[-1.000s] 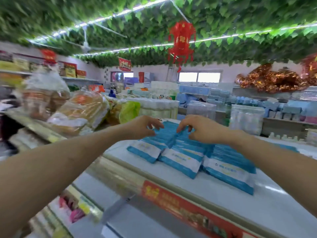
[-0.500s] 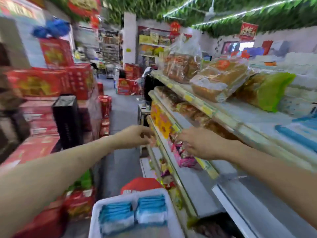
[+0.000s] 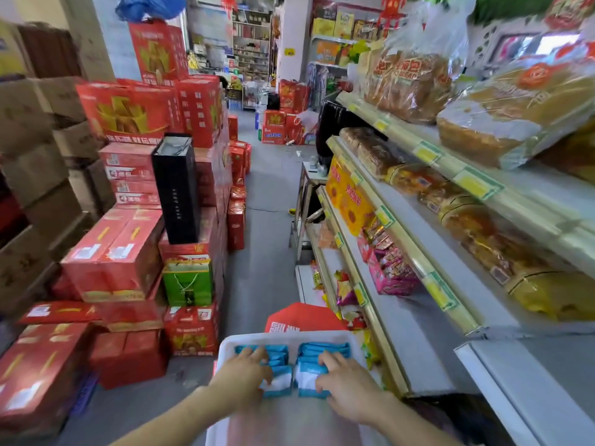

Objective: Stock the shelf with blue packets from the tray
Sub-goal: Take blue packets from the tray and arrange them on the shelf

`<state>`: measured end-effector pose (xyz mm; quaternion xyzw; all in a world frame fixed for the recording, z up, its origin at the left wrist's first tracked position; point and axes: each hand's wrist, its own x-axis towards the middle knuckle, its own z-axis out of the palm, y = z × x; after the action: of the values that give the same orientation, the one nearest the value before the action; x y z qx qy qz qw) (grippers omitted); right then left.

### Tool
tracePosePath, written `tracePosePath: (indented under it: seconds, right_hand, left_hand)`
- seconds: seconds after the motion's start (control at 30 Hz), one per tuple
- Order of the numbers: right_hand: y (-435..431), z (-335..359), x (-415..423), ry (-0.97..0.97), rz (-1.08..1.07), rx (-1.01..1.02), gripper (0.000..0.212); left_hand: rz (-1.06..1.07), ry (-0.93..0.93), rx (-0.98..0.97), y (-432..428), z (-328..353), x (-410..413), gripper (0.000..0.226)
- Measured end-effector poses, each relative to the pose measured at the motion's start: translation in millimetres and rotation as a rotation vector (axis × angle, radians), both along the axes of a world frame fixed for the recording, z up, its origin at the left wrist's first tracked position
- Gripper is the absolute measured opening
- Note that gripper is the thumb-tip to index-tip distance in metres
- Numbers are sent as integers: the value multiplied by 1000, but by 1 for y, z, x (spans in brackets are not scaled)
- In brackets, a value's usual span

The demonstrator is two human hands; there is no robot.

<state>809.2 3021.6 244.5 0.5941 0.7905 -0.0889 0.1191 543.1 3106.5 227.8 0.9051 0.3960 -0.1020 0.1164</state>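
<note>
A white tray (image 3: 283, 337) sits low in front of me, holding two side-by-side stacks of blue-and-white packets. My left hand (image 3: 244, 378) lies on the left stack of blue packets (image 3: 277, 350), fingers bent over its top. My right hand (image 3: 347, 387) covers the right stack of blue packets (image 3: 325, 349), fingers curled onto the uppermost packet. All packets still lie in the tray. The shelf unit (image 3: 418, 358) rises along my right side.
Bagged bread (image 3: 415, 82) and snack packs (image 3: 389, 268) fill the shelves on the right. Stacked red cartons (image 3: 128, 246), a black bag (image 3: 177, 188) and a green bag (image 3: 188, 281) crowd the left. A narrow grey aisle (image 3: 267, 220) runs ahead. A red box (image 3: 299, 317) sits just beyond the tray.
My view swung from the top shelf, where blue packets lay, left and down the aisle. Both hands dropped from shelf height onto the packets in the tray.
</note>
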Motion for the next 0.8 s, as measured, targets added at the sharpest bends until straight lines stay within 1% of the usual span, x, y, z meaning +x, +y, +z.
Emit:
tracePosePath:
  seconds: [0.03, 0.13, 0.2, 0.27, 0.37, 0.43, 0.53, 0.6, 0.63, 0.7, 0.8]
  right_hand:
    - [-2, -6, -2, 6, -14, 30, 33]
    - [-4, -17, -6, 43, -61, 133, 34]
    - [-5, -24, -6, 72, -77, 151, 35]
    - [-6, -29, -6, 95, -86, 150, 31]
    - [-9, -34, -6, 114, -107, 117, 27]
    - [-12, -38, -5, 120, -117, 39, 28]
    - [-15, -41, -4, 156, -123, -39, 28]
    - [-15, -36, -6, 168, -116, -70, 31]
    - [-13, -32, -6, 175, -112, -85, 33]
    - [-7, -18, -6, 172, -92, -88, 37]
    - [7, 16, 0, 146, -52, -86, 42]
  left_hand:
    - [-15, 31, 26, -5, -8, -1, 33]
    - [-41, 14, 165, -13, -30, 0, 34]
    - [-82, 25, 256, -14, -34, 1, 32]
    - [-91, 19, 295, -11, -39, 2, 31]
    - [-90, 35, 288, -9, -43, 4, 29]
    - [-87, 24, 276, -10, -42, 6, 27]
    - [-96, -8, 234, -14, -39, 10, 30]
    - [-104, -5, 161, -16, -29, 13, 20]
    - [-114, -10, 161, -15, -25, 14, 15]
    - [-134, -21, 136, -7, -16, 14, 27]
    - [-149, -74, 128, 17, 16, 15, 44]
